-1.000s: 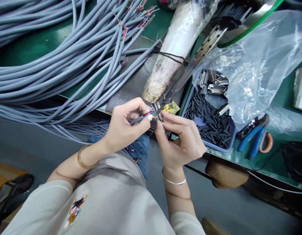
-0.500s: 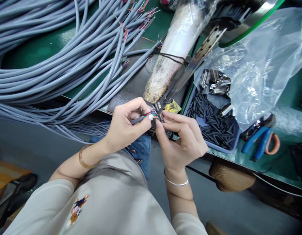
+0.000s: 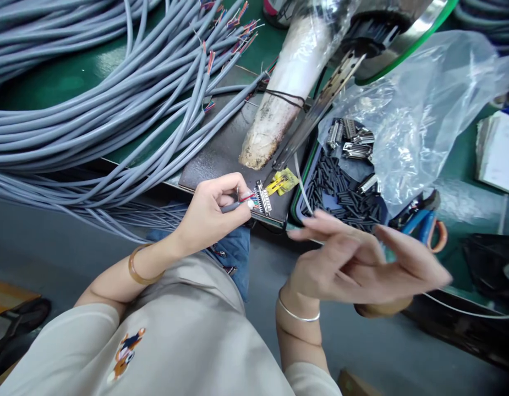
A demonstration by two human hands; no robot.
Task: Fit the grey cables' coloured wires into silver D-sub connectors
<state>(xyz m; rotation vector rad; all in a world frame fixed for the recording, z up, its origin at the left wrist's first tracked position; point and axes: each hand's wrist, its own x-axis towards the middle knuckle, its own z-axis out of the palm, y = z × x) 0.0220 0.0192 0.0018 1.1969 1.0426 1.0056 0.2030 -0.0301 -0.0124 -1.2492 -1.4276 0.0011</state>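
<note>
Pinched in my left hand [image 3: 215,212] is the end of a grey cable [image 3: 230,207], whose thin coloured wires reach a metal connector [image 3: 263,198] just right of the fingertips. The connector lies at the front edge of a dark plate [image 3: 213,148]. My right hand [image 3: 357,258], blurred by motion, is spread open in front of the blue bin [image 3: 297,206], apart from the connector. A thin whitish strand [image 3: 302,184] shows beside the bin, near its fingertips; whether they touch is unclear. A yellow piece [image 3: 286,181] lies behind the connector.
Grey cables [image 3: 93,124] cover the left. A wrapped white cylinder [image 3: 279,104] and a metal strip [image 3: 320,110] slant over the plate. The bin holds black tubes [image 3: 340,192] and connectors [image 3: 357,150]. Pliers [image 3: 423,223] and a plastic bag [image 3: 436,110] lie to the right.
My right hand has let go of the connector, moved right and spread its fingers. My left hand has stayed nearly in place with the cable. The whole view has shifted slightly.
</note>
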